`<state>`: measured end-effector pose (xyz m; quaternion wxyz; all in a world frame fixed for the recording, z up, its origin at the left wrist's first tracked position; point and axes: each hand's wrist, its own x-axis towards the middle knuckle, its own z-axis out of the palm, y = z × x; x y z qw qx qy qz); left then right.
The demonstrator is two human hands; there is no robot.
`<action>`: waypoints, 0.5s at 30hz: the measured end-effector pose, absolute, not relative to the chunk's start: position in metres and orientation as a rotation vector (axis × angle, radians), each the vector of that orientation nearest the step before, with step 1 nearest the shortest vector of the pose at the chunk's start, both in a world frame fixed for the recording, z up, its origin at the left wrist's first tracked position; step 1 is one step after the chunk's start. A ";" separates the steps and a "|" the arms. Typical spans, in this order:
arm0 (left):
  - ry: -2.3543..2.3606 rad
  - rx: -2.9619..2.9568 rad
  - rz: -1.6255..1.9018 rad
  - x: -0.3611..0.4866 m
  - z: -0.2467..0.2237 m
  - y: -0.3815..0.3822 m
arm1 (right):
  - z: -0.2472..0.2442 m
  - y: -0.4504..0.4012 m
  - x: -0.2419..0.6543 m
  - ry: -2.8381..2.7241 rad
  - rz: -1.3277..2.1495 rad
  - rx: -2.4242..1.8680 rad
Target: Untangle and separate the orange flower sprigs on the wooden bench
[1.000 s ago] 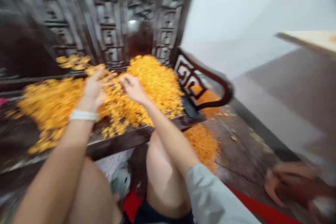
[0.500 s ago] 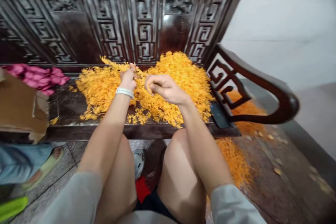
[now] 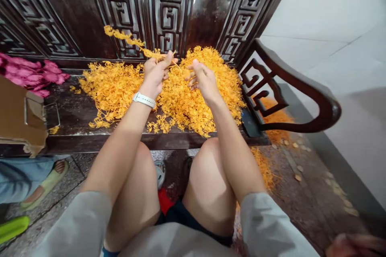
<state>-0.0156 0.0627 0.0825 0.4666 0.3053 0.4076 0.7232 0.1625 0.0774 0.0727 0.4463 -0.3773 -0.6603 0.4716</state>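
Observation:
My left hand point(image 3: 157, 72), with a pale watch strap at its wrist, pinches a yellow artificial flower sprig point(image 3: 128, 40). The sprig stretches up and left from the fingers, in front of the carved bench back. My right hand point(image 3: 203, 80) is a little to the right, its fingers apart and slightly curled, with no held thing visible. Both hands are above a large heap of yellow sprigs point(image 3: 205, 104) on the dark wooden bench seat point(image 3: 72, 114). A smaller heap of yellow sprigs point(image 3: 111, 88) lies to the left.
Pink bundles point(image 3: 39, 74) and a torn cardboard box point(image 3: 18, 116) are on the left. A curved armrest point(image 3: 325, 108) bounds the right, beside a dark flat object point(image 3: 250, 126). Orange strands point(image 3: 265, 168) lie on the floor. Another person's sandalled foot point(image 3: 45, 186) is lower left.
My left hand has risen, lifting the sprig higher against the bench back. My right hand has moved up and right, and its curled fingers have loosened. The view has shifted slightly.

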 end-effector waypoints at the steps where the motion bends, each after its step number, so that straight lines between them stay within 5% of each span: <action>1: 1.015 0.779 1.793 -0.014 0.082 0.062 | 0.073 0.074 0.159 -1.701 1.107 -0.898; 7: 1.187 0.740 1.914 -0.008 0.083 0.065 | 0.083 0.056 0.146 -1.857 0.809 -0.674; 12: 1.350 0.460 1.929 -0.024 0.066 0.083 | 0.119 0.008 0.154 -2.120 1.188 -0.336; 15: 1.366 0.461 1.888 -0.047 0.055 0.088 | 0.126 0.011 0.167 -1.862 1.296 -0.505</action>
